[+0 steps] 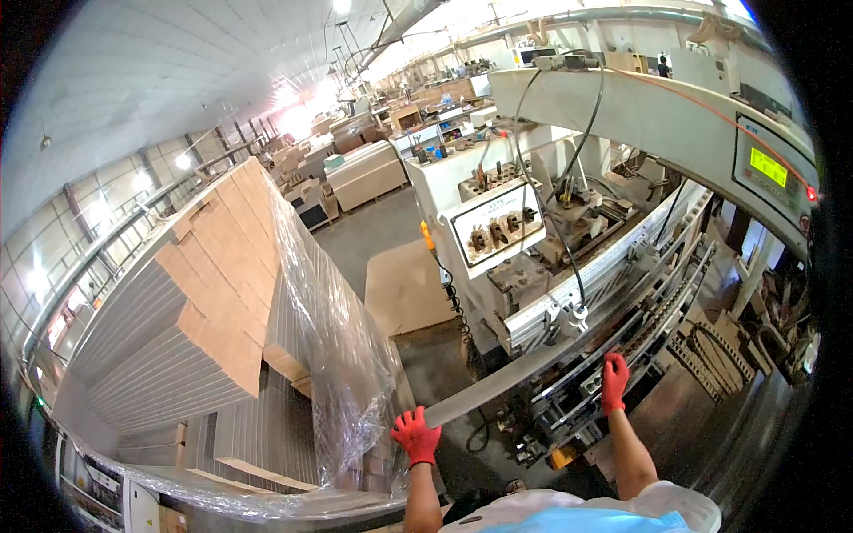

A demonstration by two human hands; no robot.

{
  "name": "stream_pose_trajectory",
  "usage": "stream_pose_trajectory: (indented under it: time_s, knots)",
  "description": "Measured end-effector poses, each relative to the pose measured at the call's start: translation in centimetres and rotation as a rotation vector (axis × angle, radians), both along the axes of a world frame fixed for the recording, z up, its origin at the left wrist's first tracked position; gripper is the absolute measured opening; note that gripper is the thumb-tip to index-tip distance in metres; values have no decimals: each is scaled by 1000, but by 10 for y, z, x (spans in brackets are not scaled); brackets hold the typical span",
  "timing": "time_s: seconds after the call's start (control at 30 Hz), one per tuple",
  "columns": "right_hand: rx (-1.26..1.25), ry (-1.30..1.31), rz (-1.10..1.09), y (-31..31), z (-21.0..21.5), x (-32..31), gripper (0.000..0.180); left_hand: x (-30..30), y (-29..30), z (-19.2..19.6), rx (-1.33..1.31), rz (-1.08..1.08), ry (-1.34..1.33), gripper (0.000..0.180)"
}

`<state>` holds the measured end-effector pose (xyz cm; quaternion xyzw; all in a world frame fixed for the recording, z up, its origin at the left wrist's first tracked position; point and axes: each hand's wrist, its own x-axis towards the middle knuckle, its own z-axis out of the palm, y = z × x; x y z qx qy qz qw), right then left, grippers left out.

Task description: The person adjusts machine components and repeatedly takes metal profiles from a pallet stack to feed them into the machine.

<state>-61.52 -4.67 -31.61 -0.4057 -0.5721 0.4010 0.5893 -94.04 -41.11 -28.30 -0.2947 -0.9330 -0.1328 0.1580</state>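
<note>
A long, narrow grey board [506,377] lies slantwise along the front of a drilling machine. My left hand [416,435], in a red glove, is closed over the board's near end. My right hand [614,382], also red-gloved, is raised over the machine's metal rails [653,324], to the right of the board. Its fingers are curled together and I see nothing in them. Just beyond the board is a silver guide fence [555,306] with a clamp [576,322] touching or close above the board.
A tall stack of panels [204,293], partly wrapped in clear film [342,382], stands close on my left. The machine has a control box with knobs [495,225] and an arm overhead with a lit screen [768,167]. Black cables [560,235] hang over the fence.
</note>
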Motion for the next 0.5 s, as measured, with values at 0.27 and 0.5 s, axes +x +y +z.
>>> stream_pose_trajectory:
  time_s: [0.27,0.5]
  knots:
    - [-379,23,322,-148,19,36,14,-10,0,14,-318,-97,-50,61]
    - [-542,33,586,-206,17,66,18,69,-45,18,-65,-528,-374,55]
